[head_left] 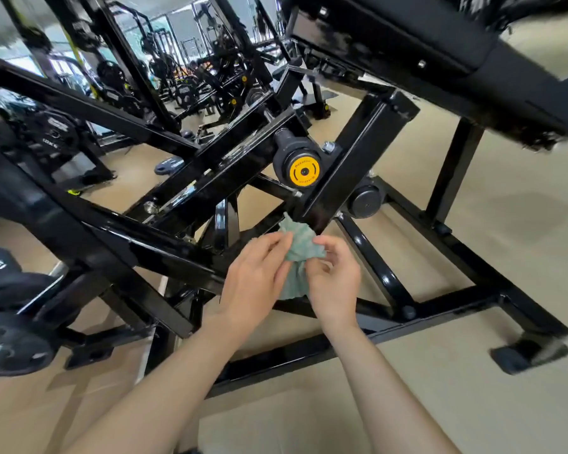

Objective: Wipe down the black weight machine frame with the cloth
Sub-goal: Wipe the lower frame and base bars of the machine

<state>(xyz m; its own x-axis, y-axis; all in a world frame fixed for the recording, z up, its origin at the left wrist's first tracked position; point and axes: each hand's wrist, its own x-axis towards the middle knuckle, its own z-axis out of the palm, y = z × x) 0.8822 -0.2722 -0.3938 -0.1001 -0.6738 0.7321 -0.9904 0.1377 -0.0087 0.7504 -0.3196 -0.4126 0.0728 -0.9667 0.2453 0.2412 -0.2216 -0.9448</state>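
A crumpled green cloth (pixel 296 249) is being held between both hands, in front of the black weight machine frame (pixel 358 158). Its left side is being pinched between the thumb and fingers of the left hand (pixel 254 273). Its right side is being gripped by the curled fingers and thumb of the right hand (pixel 336 283). The upper tip of the cloth is being held close to the lower end of a slanted black beam; whether the metal is being touched cannot be told. The rest of the cloth is hanging down between the two palms. Above that beam end, a round pivot with a yellow cap (pixel 304 172) is being carried between crossing bars. The frame is being borne by the beige floor (pixel 472 404), with its base rails running out toward the floor's right edge. Black weight plates (pixel 20 348) are being carried on a bar at the left edge. More machines are standing farther back.
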